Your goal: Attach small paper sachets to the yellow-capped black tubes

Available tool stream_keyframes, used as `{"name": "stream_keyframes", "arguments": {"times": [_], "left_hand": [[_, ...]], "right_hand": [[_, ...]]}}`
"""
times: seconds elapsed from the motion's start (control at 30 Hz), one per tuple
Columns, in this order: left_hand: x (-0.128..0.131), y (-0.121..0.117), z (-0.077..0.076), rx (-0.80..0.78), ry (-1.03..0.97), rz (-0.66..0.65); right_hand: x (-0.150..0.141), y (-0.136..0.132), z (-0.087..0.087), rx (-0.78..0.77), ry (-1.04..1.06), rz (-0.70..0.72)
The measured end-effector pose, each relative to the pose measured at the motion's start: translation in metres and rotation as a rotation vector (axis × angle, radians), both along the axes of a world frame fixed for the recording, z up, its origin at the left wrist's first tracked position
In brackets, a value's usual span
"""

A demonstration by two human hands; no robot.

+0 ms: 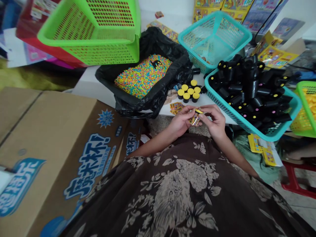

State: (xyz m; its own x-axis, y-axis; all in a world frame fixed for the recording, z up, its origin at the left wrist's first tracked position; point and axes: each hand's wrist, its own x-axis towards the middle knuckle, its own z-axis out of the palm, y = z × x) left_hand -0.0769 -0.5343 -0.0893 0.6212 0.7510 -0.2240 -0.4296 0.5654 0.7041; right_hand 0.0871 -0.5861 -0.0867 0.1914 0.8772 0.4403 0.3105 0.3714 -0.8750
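Note:
Both of my hands meet at the table's front edge, above my lap. Between the fingers of my left hand [180, 121] is a small black container with a yellow lid and a printed yellow label [195, 119]. My right hand [214, 120] pinches the same container from the other side, thumb against the label. Just behind sit several black containers with yellow lids [190, 91], standing upright in a cluster. Beside my left fingers lies a small pile of printed yellow labels [176, 107]. My fingers cover part of the held container.
A black plastic bag [158, 102] lines a holder of colourful candy balls [143, 75]. Black containers fill a teal basket [259, 131] at right; another teal basket [214, 19] stands behind. A green basket [91, 49] is at back left, above a large cardboard box [49, 121].

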Motion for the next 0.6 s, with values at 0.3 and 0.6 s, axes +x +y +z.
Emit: {"name": "stream_keyframes", "arguments": {"times": [0.3,0.6], "left_hand": [[0.002,-0.001,-0.001,-0.01,0.053,0.042],[-0.001,0.002,0.0,-0.009,0.035,-0.102]], "right_hand": [[-0.01,0.0,-0.009,-0.29,0.377,0.153],[-0.001,0.0,-0.006,0.037,0.081,0.034]]}}
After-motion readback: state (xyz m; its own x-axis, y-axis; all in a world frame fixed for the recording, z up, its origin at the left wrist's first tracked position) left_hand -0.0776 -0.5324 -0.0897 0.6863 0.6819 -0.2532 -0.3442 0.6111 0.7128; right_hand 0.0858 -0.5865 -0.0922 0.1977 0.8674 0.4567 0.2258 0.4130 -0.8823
